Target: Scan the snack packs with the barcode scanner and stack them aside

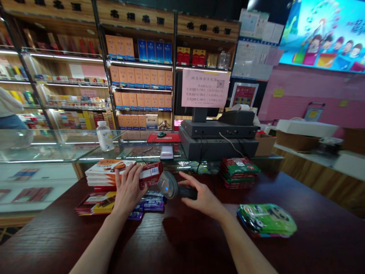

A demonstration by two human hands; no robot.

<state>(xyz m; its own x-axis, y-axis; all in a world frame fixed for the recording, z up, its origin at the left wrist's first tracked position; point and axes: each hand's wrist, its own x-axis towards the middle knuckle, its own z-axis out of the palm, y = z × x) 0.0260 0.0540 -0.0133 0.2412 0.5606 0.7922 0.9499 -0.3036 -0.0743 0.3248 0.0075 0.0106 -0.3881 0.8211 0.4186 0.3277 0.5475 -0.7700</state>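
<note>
My left hand (129, 189) grips a dark red box (150, 174) that has a white barcode label facing right. In my right hand (199, 196) is a black handheld barcode scanner (169, 185), its blue light showing and its head close to the box. To the left of the box is a stack of white and orange snack boxes (107, 169). Red and yellow packets (97, 202) lie in front of that stack, partly behind my left wrist. Purple and blue wrapped bars (152, 203) lie under and beside my left hand.
Green and red packets (238, 171) are piled at the back right of the dark wooden table (199, 251). Green panda packets (268, 220) lie at the right. Behind stand a glass counter (85, 146), a cash register (218, 137) and a plastic bottle (104, 136). A person's sleeve (8, 102) shows far left.
</note>
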